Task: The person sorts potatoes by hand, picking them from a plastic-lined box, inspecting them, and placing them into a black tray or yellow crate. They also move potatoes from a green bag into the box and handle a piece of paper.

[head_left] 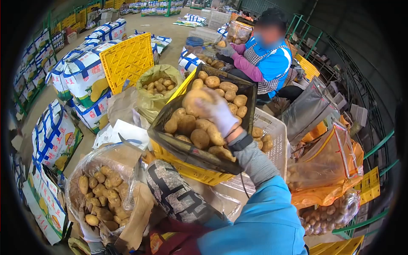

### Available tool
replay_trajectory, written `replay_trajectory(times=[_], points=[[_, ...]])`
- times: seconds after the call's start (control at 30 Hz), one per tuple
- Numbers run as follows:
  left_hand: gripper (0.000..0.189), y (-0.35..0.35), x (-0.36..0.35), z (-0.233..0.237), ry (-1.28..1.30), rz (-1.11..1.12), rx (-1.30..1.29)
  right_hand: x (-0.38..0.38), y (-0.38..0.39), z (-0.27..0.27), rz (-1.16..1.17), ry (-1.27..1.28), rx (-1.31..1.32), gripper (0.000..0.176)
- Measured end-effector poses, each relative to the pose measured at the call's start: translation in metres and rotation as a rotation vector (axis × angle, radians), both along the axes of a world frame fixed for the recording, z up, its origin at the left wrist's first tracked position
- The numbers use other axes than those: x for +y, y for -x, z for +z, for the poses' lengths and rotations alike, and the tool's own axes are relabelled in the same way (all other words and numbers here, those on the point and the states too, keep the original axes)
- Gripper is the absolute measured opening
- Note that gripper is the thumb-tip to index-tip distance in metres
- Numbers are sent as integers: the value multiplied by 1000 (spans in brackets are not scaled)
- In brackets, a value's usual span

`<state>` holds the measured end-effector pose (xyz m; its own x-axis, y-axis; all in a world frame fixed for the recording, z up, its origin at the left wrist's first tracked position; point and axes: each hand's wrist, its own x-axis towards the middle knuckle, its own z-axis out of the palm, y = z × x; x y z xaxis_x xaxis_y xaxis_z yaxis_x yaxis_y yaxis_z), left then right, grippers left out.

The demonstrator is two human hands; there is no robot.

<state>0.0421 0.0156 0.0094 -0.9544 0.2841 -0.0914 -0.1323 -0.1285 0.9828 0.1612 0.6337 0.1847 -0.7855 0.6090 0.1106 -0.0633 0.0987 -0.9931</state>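
My right hand point(217, 111), in a pale glove, is closed on a large potato point(196, 101) over the dark crate point(173, 139); hand and potato are blurred by motion. Many loose potatoes point(199, 138) fill that crate, which rests on a yellow crate point(187, 168). At the lower left, my left hand point(88, 234), also gloved, is beside an open box lined with clear plastic point(78, 170). Its fingers are mostly hidden. Inside the liner lies a heap of potatoes point(104, 193).
A yellowish sack point(148, 100) of potatoes stands behind the crate. White-and-blue printed bags point(83, 76) are stacked at left, near an upright yellow crate point(127, 59). A co-worker point(272, 59) sits at upper right. Orange mesh bags point(327, 165) stand at right, beside a white basket point(274, 127).
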Motion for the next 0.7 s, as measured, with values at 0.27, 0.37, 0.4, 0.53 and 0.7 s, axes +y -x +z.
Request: replay_trajectory(times=[0.27, 0.37, 0.4, 0.53, 0.7], points=[[48, -1, 12, -1, -16, 38, -73, 172, -68, -84, 74, -847, -1162, 70], [47, -8, 28, 13, 112, -12, 61, 140, -58, -68, 67, -915, -1272, 75], [46, -10, 34, 22, 146, -41, 80, 147, -56, -76, 70, -922, -1266, 76], [44, -3, 32, 14, 53, 57, -18, 160, -67, -91, 127, -894, -1061, 74], [42, -6, 40, 19, 63, -7, -9, 157, -60, -83, 177, -868, -1167, 82]])
